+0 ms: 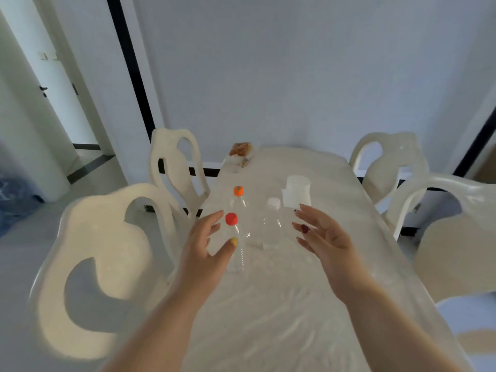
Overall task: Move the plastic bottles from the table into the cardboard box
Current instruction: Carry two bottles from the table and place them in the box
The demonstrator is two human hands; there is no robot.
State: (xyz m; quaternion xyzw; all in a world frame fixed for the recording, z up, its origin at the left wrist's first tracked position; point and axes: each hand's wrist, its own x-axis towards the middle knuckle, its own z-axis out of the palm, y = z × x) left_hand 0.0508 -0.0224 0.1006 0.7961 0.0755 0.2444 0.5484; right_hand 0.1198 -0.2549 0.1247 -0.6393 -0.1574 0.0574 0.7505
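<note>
Three clear plastic bottles stand upright on the white table (268, 304). The red-capped bottle (237, 248) is nearest, with my left hand (206, 245) open just to its left, fingers spread beside it without gripping. Behind it stands the orange-capped bottle (238, 200). The white-capped bottle (272, 224) stands to the right, and my right hand (322, 237) is open a little right of it, palm turned toward it. No cardboard box is in view.
A white plastic container (297, 191) stands behind the white-capped bottle. A bag of snacks (240, 154) lies at the table's far end. White chairs flank the table: two on the left (107, 264), two on the right (456, 237). A doorway is at far left.
</note>
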